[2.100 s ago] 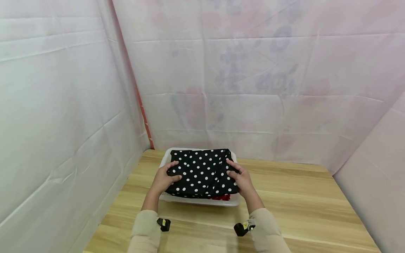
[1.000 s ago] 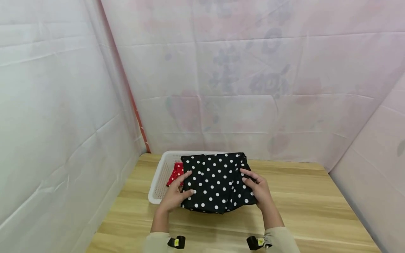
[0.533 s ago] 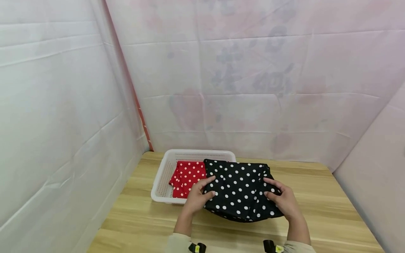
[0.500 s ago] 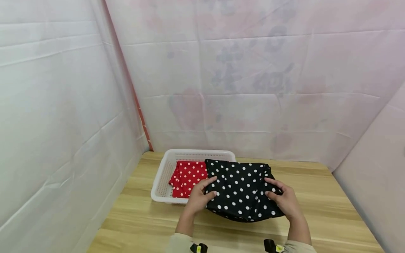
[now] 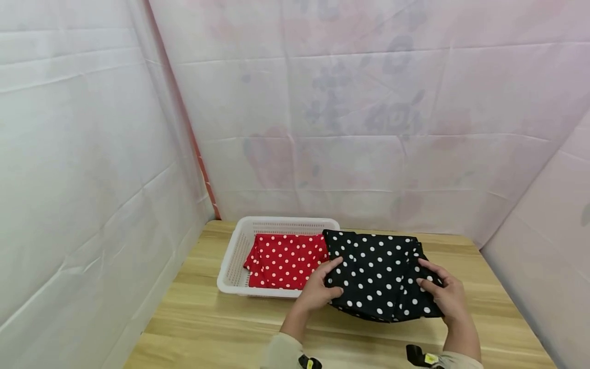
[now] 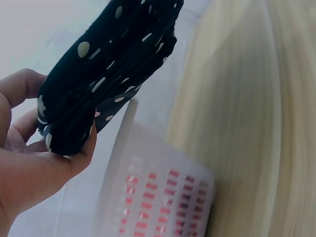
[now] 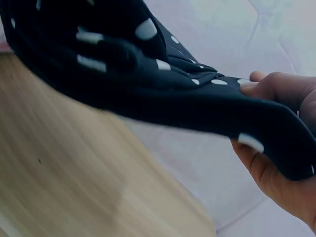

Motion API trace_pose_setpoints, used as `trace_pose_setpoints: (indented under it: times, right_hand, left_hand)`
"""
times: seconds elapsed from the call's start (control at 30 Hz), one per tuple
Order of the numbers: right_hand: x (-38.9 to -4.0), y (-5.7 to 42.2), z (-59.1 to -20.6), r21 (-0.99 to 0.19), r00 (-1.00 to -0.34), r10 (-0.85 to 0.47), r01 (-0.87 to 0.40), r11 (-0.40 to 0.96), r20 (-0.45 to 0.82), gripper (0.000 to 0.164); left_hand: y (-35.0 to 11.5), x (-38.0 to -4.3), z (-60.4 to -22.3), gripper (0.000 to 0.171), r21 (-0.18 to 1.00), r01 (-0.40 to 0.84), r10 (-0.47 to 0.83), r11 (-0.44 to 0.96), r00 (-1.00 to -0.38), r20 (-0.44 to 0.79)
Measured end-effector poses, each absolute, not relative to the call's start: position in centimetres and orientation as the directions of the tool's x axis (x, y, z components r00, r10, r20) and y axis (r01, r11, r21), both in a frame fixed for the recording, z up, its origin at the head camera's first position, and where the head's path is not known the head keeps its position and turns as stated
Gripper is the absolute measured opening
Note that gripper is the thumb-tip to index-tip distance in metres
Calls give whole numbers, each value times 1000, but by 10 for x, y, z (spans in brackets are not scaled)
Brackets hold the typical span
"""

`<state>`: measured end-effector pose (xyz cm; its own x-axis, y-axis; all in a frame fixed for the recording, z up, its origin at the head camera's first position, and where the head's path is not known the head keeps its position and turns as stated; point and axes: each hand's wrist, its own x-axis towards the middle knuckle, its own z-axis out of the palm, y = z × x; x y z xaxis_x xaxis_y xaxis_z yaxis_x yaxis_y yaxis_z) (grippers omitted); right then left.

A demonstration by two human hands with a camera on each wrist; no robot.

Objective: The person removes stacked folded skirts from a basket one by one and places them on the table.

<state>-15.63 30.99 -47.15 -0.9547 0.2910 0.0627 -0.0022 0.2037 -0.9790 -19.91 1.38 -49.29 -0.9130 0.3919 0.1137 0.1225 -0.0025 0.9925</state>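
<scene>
A folded black cloth with white polka dots point(image 5: 378, 277) is held up between both hands, right of the white basket. My left hand point(image 5: 318, 287) grips its left side, and my right hand point(image 5: 447, 292) grips its right side. In the left wrist view, the thumb and fingers of the left hand point(image 6: 39, 153) pinch the thick folded layers. The right wrist view has the right hand point(image 7: 281, 128) clasping one end while the middle sags. Inside the white perforated basket point(image 5: 232, 256) lies a folded red cloth with white dots point(image 5: 286, 261); the black cloth and left hand cover its right edge.
The basket stands at the back left of a light wooden table point(image 5: 207, 328). White sheet walls enclose the table behind point(image 5: 369, 154), on the left point(image 5: 115, 179) and on the right. Bare wood lies in front of the basket and at the right.
Both hands have lifted the black dotted cloth off the basket and carried it right and toward the person. The red dotted cloth beneath has come into view.
</scene>
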Motion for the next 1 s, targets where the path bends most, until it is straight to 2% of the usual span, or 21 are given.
trace_pose_setpoints:
  times: [0.17, 0.3, 0.5, 0.7, 1.0]
  right_hand:
    - [-161, 331, -474, -981, -945, 322, 12, 192, 51, 44]
    - [-165, 347, -477, -979, -939, 341, 23, 203, 49, 41]
    - [-174, 362, -484, -994, -937, 349, 52, 92, -17, 40]
    - [-187, 372, -494, -997, -944, 326, 28, -75, -51, 35]
    - [-195, 384, -505, -984, -958, 265, 65, -168, -109, 35]
  left_hand:
    - [35, -203, -495, 68, 995, 98, 406, 30, -911, 77]
    - [53, -207, -498, 59, 991, 111, 412, 72, -908, 72]
    - [73, -214, -499, 46, 983, 124, 389, 133, -919, 63]
    - [90, -225, -499, 48, 946, 145, 340, 289, -940, 40]
    - [113, -241, -506, 55, 859, 248, 361, 448, -929, 80]
